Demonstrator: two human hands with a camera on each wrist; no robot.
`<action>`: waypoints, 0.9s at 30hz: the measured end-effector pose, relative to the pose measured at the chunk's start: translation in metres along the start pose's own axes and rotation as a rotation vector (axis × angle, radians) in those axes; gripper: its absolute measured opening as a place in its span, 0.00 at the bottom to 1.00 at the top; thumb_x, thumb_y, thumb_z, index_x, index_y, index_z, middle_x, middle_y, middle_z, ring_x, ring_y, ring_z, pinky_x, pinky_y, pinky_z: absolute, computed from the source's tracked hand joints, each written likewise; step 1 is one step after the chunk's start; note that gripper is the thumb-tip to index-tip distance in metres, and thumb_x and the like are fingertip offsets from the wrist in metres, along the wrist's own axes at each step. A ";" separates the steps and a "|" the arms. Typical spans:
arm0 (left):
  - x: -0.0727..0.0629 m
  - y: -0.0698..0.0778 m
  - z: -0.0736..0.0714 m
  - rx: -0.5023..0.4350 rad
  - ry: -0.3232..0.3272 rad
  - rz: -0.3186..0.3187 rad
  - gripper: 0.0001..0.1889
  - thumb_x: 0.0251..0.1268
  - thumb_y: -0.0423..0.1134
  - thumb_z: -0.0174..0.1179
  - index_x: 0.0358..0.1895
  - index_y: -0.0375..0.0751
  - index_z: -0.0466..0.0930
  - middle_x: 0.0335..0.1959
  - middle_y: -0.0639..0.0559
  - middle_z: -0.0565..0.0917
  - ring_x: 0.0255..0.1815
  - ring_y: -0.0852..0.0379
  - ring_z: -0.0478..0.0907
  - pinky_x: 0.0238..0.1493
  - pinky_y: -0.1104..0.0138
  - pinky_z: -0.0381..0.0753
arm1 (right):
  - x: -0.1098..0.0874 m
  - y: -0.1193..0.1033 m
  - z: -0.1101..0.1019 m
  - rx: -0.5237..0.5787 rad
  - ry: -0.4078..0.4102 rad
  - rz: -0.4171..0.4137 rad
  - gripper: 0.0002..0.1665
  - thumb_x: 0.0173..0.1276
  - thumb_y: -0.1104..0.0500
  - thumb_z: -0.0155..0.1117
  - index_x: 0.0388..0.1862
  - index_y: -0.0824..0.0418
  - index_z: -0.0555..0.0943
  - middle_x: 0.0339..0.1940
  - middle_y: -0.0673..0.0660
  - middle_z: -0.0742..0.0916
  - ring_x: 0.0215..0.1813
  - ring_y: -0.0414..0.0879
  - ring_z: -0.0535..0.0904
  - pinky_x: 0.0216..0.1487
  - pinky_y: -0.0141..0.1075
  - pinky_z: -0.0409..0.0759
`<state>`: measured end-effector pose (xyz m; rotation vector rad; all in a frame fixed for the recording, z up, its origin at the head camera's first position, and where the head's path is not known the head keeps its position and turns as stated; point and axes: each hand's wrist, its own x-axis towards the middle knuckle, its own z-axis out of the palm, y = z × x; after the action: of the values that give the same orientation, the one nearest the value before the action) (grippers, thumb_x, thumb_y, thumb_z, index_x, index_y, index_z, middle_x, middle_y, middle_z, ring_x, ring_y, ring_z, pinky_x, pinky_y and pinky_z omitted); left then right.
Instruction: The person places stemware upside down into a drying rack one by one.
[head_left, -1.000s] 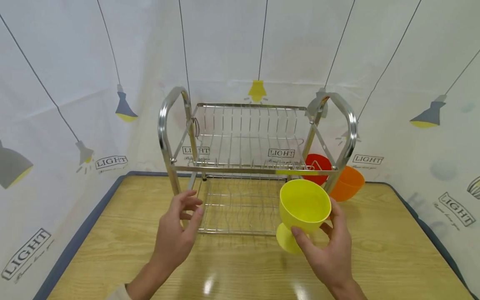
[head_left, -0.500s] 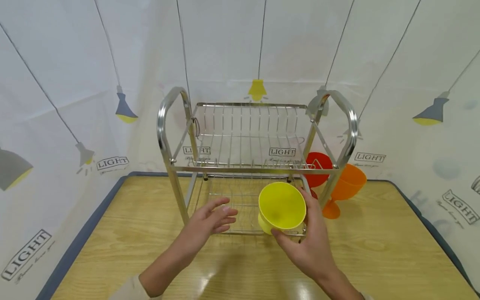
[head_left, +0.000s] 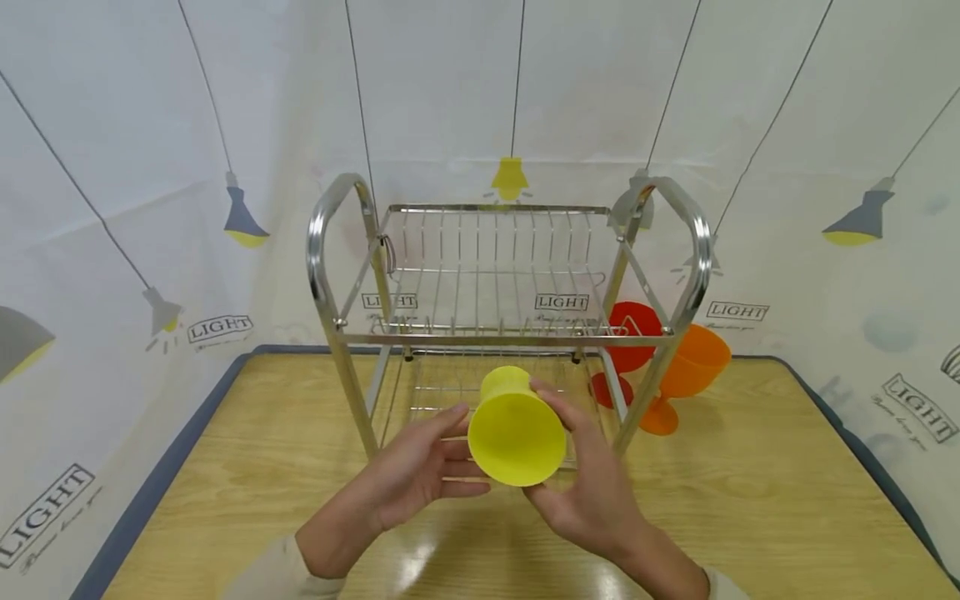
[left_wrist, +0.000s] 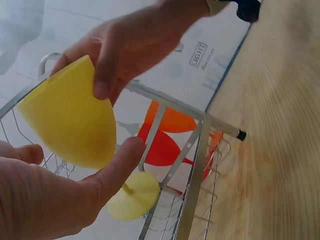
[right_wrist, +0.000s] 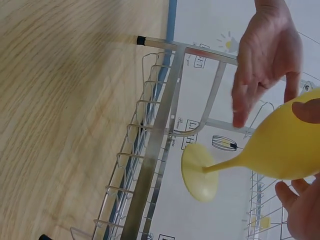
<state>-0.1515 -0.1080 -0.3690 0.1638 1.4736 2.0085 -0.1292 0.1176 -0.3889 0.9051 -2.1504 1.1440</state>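
Note:
My right hand [head_left: 596,492] grips the bowl of a yellow plastic goblet [head_left: 517,442], fingers on one side and thumb on the other. The goblet is tilted, its mouth facing me in the head view and its foot farther off. In the right wrist view its round foot [right_wrist: 199,172] and thin stem show fully. Beside the bowl is my left hand [head_left: 408,479], fingers extended and palm toward the goblet. The left wrist view shows those fingers overlapping the bowl's near side. Both hands are in front of a two-tier metal dish rack [head_left: 502,340].
At the rack's right side stand a red goblet [head_left: 632,337], partly behind the post, and an orange goblet [head_left: 693,367]. The wooden table [head_left: 232,467] has a blue-grey edge, and a white printed curtain [head_left: 450,100] hangs behind it.
My right hand has carried the yellow goblet leftward to the middle and tipped its mouth toward me. My left hand has moved right, up beside it.

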 end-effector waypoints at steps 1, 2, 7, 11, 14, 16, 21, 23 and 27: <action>0.001 0.000 0.001 -0.024 -0.026 -0.005 0.34 0.75 0.58 0.45 0.70 0.33 0.63 0.54 0.40 0.83 0.48 0.49 0.84 0.55 0.54 0.83 | 0.000 0.000 -0.001 -0.003 -0.012 -0.013 0.54 0.42 0.72 0.77 0.70 0.67 0.62 0.70 0.61 0.73 0.68 0.52 0.71 0.73 0.30 0.64; 0.001 0.001 0.002 -0.041 -0.046 -0.008 0.33 0.75 0.58 0.45 0.70 0.34 0.63 0.54 0.40 0.82 0.48 0.49 0.84 0.54 0.54 0.83 | -0.001 0.001 -0.001 -0.003 -0.027 -0.021 0.54 0.43 0.71 0.77 0.70 0.67 0.62 0.70 0.61 0.73 0.69 0.52 0.71 0.73 0.30 0.64; 0.003 0.003 0.004 -0.061 -0.052 0.022 0.31 0.75 0.54 0.47 0.69 0.33 0.63 0.55 0.39 0.81 0.48 0.50 0.84 0.53 0.57 0.84 | -0.003 0.005 -0.003 0.018 -0.099 -0.036 0.53 0.43 0.74 0.75 0.70 0.66 0.62 0.72 0.62 0.71 0.72 0.51 0.67 0.74 0.30 0.62; 0.005 0.002 0.002 -0.068 -0.018 0.045 0.27 0.74 0.50 0.50 0.64 0.31 0.68 0.49 0.42 0.83 0.46 0.51 0.83 0.51 0.60 0.85 | -0.004 0.007 -0.007 0.049 -0.184 -0.034 0.52 0.43 0.82 0.66 0.70 0.64 0.60 0.75 0.63 0.66 0.75 0.51 0.62 0.75 0.30 0.59; 0.006 0.001 0.000 -0.068 -0.004 0.062 0.22 0.74 0.46 0.51 0.60 0.32 0.71 0.44 0.46 0.84 0.45 0.52 0.82 0.49 0.61 0.85 | -0.005 0.010 -0.014 0.068 -0.280 -0.026 0.55 0.42 0.85 0.54 0.73 0.61 0.57 0.77 0.61 0.62 0.77 0.51 0.59 0.74 0.30 0.58; 0.007 0.000 -0.001 -0.069 0.006 0.069 0.21 0.74 0.43 0.52 0.60 0.31 0.71 0.44 0.47 0.84 0.45 0.53 0.82 0.48 0.61 0.85 | -0.006 0.011 -0.020 0.099 -0.351 -0.018 0.58 0.39 0.87 0.48 0.75 0.60 0.56 0.79 0.60 0.59 0.78 0.51 0.56 0.74 0.31 0.58; 0.011 -0.002 0.001 -0.043 0.041 0.094 0.29 0.69 0.37 0.57 0.69 0.28 0.60 0.54 0.42 0.80 0.50 0.50 0.81 0.53 0.59 0.84 | -0.008 0.014 -0.033 0.258 -0.456 0.040 0.62 0.35 0.83 0.45 0.77 0.59 0.53 0.80 0.59 0.56 0.79 0.50 0.53 0.74 0.33 0.59; 0.011 -0.004 0.001 -0.030 0.055 0.105 0.33 0.67 0.34 0.59 0.71 0.28 0.57 0.58 0.39 0.77 0.52 0.50 0.81 0.55 0.57 0.82 | -0.009 0.014 -0.033 0.340 -0.448 0.074 0.59 0.41 0.80 0.50 0.78 0.60 0.52 0.79 0.59 0.57 0.79 0.51 0.53 0.74 0.37 0.62; 0.008 -0.007 0.000 -0.018 0.074 0.113 0.35 0.65 0.32 0.59 0.73 0.29 0.55 0.61 0.36 0.75 0.53 0.50 0.79 0.57 0.55 0.81 | -0.010 0.014 -0.027 0.451 -0.401 0.149 0.49 0.59 0.74 0.58 0.78 0.60 0.52 0.78 0.59 0.61 0.77 0.52 0.57 0.73 0.45 0.66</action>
<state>-0.1546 -0.1026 -0.3773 0.1699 1.5218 2.1381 -0.1294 0.1500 -0.3896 1.2756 -2.3445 1.6859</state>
